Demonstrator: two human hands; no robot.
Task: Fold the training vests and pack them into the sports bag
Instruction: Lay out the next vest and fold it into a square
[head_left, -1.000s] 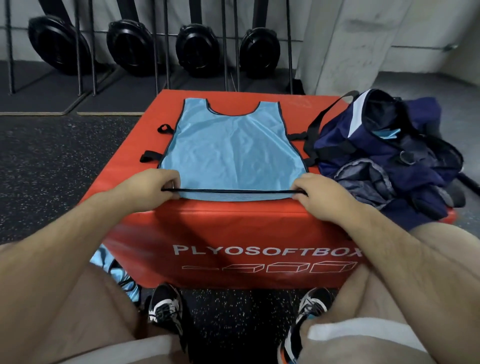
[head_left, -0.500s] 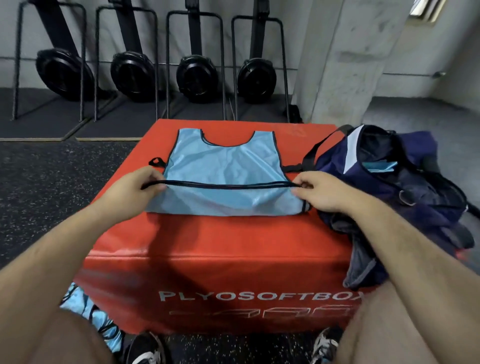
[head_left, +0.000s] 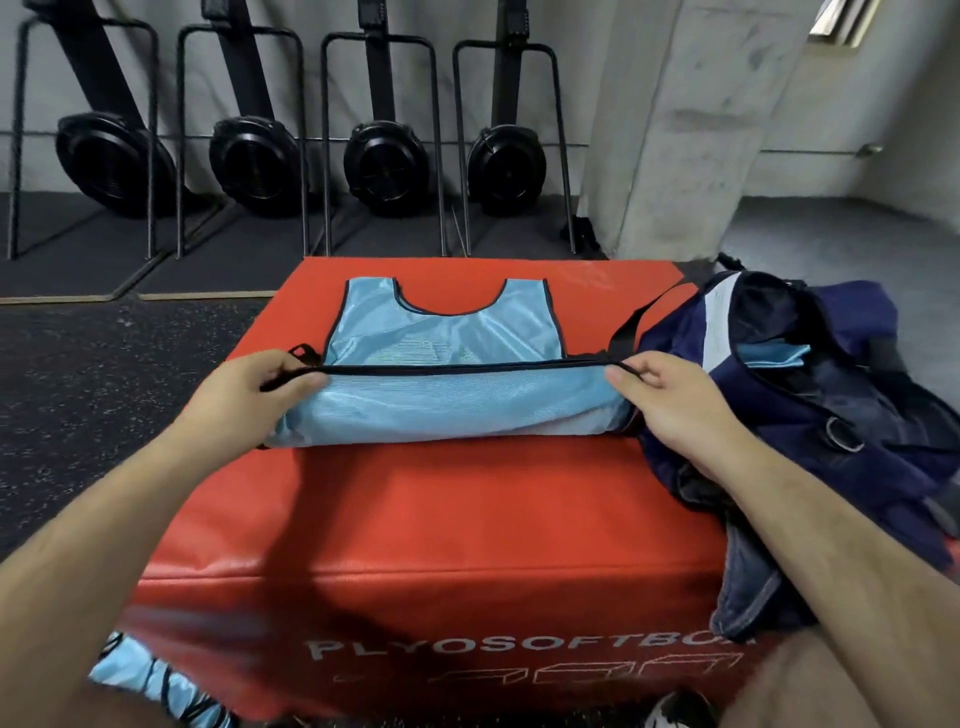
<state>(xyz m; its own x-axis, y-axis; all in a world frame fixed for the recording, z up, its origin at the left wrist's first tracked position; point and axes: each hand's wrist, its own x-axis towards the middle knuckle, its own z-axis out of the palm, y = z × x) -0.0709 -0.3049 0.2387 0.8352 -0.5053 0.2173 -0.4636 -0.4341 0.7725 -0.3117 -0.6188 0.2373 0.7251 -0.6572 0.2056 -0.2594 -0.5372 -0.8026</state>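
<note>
Both my hands pinch the vest's (head_left: 447, 410) hem, left hand (head_left: 249, 397) and right hand (head_left: 670, 410) at opposite corners, mid-box (head_left: 441, 519); bag (head_left: 831, 395) on its right edge.

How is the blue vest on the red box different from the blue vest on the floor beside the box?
The vest on the box lies flat, its lower part folded up; the vest on the floor is crumpled. The left hand and right hand pinch the hem of the vest on the box; no hand holds the vest on the floor. Both are light blue with black trim.
</note>
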